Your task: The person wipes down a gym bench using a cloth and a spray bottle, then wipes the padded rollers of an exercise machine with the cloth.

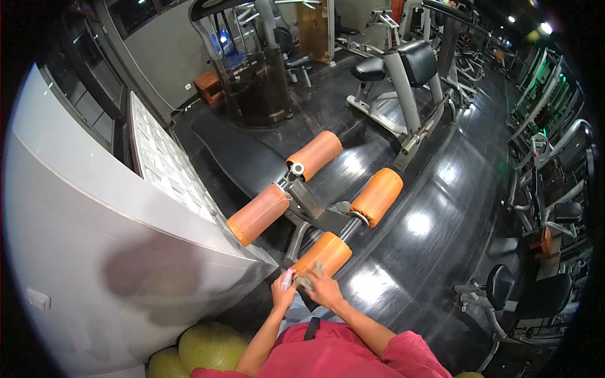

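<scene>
At the near end of a bench with orange foam rollers, my left hand [283, 293] is closed around a small clear bottle [287, 279] with a pinkish top. Just right of it, my right hand [324, 290] holds a greyish cloth [307, 281], partly blurred, against or just in front of the nearest orange roller [326, 252]. Another orange roller [377, 196] is on the same bar, farther right. Two more faded rollers [258, 214] sit beside the black bench pad [242, 157].
A white wall [82, 252] curves along the left. Green exercise balls [211, 346] lie at the lower left. A machine with black pads [416, 63] stands ahead, and more gym machines [535, 290] line the right side.
</scene>
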`<state>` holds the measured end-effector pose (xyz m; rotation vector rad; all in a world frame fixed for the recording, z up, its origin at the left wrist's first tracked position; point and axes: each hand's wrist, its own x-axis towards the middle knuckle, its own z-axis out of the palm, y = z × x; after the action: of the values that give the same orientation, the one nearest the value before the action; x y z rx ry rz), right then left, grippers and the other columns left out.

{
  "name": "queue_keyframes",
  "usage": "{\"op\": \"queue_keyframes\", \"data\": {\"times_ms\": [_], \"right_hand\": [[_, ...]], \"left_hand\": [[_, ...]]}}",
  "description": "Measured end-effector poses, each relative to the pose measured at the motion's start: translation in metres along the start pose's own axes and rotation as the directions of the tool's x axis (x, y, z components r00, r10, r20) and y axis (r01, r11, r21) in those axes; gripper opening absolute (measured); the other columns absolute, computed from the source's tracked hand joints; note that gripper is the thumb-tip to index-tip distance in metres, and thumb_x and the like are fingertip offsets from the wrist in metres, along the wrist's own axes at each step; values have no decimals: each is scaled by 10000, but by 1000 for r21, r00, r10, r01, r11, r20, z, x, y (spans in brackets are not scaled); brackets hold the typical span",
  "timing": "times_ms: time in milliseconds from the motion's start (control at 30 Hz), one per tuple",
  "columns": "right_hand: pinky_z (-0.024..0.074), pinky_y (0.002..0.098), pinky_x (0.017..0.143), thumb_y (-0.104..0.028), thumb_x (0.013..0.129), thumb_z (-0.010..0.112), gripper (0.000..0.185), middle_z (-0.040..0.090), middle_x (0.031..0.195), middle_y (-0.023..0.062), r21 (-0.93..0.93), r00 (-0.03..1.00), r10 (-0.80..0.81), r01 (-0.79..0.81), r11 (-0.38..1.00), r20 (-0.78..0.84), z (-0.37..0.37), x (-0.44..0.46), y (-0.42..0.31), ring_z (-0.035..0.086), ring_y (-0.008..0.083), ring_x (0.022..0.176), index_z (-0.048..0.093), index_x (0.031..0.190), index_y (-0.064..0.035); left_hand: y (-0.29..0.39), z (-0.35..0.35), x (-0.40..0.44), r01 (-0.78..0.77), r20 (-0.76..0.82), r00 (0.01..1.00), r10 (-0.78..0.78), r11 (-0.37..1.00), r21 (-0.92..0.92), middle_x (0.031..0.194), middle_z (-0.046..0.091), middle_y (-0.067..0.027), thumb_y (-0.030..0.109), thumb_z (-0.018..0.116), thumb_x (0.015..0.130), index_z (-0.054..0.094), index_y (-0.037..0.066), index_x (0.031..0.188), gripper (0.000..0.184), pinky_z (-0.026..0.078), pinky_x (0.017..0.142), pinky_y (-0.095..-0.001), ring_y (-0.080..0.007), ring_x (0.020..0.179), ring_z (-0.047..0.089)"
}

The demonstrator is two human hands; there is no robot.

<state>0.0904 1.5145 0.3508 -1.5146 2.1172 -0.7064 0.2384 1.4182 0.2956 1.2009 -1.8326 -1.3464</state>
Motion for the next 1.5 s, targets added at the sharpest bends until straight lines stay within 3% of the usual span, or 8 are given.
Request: {"op": "queue_keyframes", "data": {"times_ms": [67,133,400,533,633,1100,1400,1500], "right_hand": [[547,459,965,-209,790,736,463,572,1357,110,-17,996,-28,30,999,87,1,2,4,549,352,1254,636,1241,-189],[556,468,929,-218,782,743,484,597,1312,90,-122,989,-98,85,989,-110,-10,16,25,551,345,1242,633,1253,-191],[535,418,912,-178,749,754,441,631,1197,79,-10,919,187,-203,979,-347,-50,52,49,596,331,1076,673,1183,-158],[521,490,970,-269,762,798,444,612,1246,86,-181,962,-58,10,983,-266,10,27,19,553,420,1195,678,1181,-180],[556,472,933,-248,777,772,469,601,1246,39,-107,997,-65,68,992,29,25,7,-8,534,396,1229,639,1226,-222],[524,442,938,-179,780,754,459,630,1228,63,30,853,371,-387,921,-366,-34,32,23,573,378,1135,656,1225,-227],[566,459,897,-219,763,780,501,592,1286,53,-70,989,140,-136,988,50,-2,4,1,569,347,1180,652,1247,-247],[550,450,918,-194,755,772,486,592,1251,68,-27,945,223,-236,971,-240,-37,29,21,576,341,1128,661,1227,-232]], "left_hand": [[-3,-5,6,56,27,998,-57,997,52,980,740,-140,191,818,784,717,72,1136,385,526,842,-354,-233,936,714],[-11,-6,11,201,67,977,-204,978,48,932,743,-114,239,806,813,730,95,1132,358,536,765,-337,-198,837,700],[-17,-7,23,334,113,938,-329,942,-28,886,734,-66,281,759,877,735,106,1166,338,545,595,-293,-136,737,679],[-32,-7,33,432,127,895,-428,902,-2,879,743,-52,293,741,887,746,130,1161,318,568,597,-307,-143,749,687],[-31,-11,41,469,159,865,-476,879,81,842,741,-69,268,735,882,760,126,1099,261,552,679,-339,-142,753,687],[36,-33,44,-278,407,887,218,956,93,1059,714,-140,335,844,783,713,18,1079,453,542,835,-363,-296,963,704],[-11,-21,51,50,367,929,-41,999,-15,1054,727,-117,271,799,842,716,63,1118,355,523,856,-331,-211,957,696],[-22,-25,58,140,418,899,-134,990,17,1001,745,-71,319,771,884,723,88,1141,349,530,793,-308,-140,882,677]]}}
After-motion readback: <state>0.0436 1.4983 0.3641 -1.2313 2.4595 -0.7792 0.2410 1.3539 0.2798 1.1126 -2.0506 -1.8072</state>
